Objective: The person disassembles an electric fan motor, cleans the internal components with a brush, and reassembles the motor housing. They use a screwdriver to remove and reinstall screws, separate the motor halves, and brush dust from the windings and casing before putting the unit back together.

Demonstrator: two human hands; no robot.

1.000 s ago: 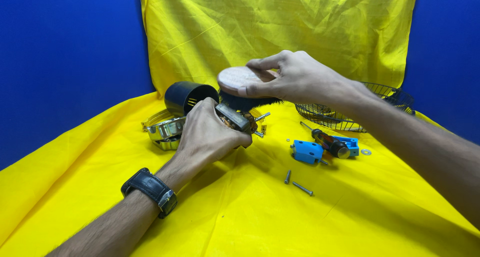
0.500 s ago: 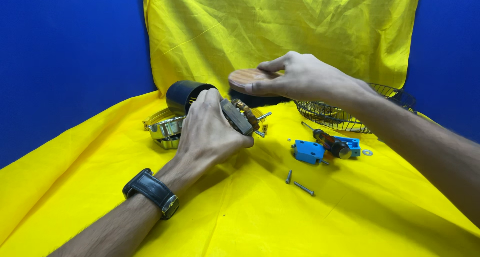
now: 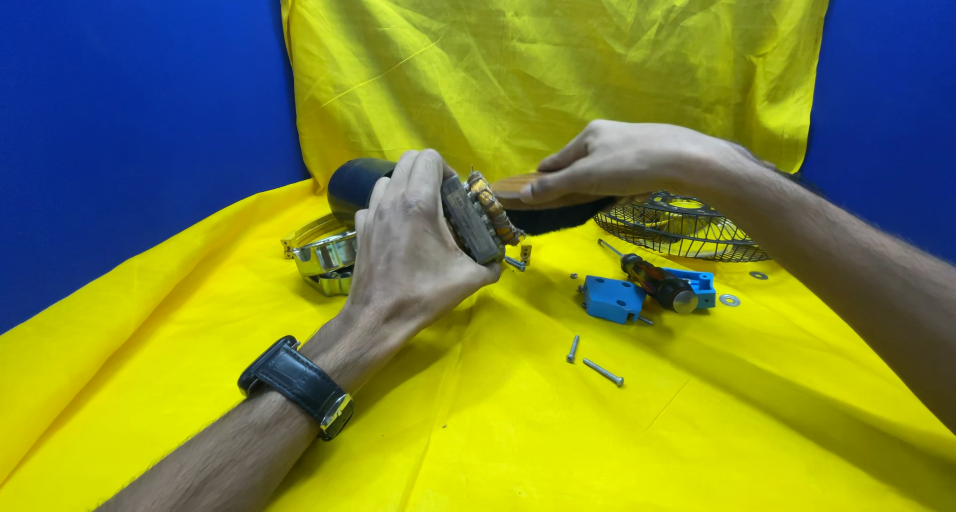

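Left hand (image 3: 408,243) grips ribbed metal motor (image 3: 478,218) with copper windings; right hand (image 3: 627,161) pinches flat disc (image 3: 518,185) at 3 o'clock.

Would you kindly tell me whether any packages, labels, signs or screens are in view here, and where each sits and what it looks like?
None are in view: no package, label, sign or screen.
The nearest thing to one is the wristwatch on the left wrist, black strap with a metal case, its dial turned away.
The rest is loose hardware on the yellow cloth: a motor core in the left hand, blue plastic parts, two screws.
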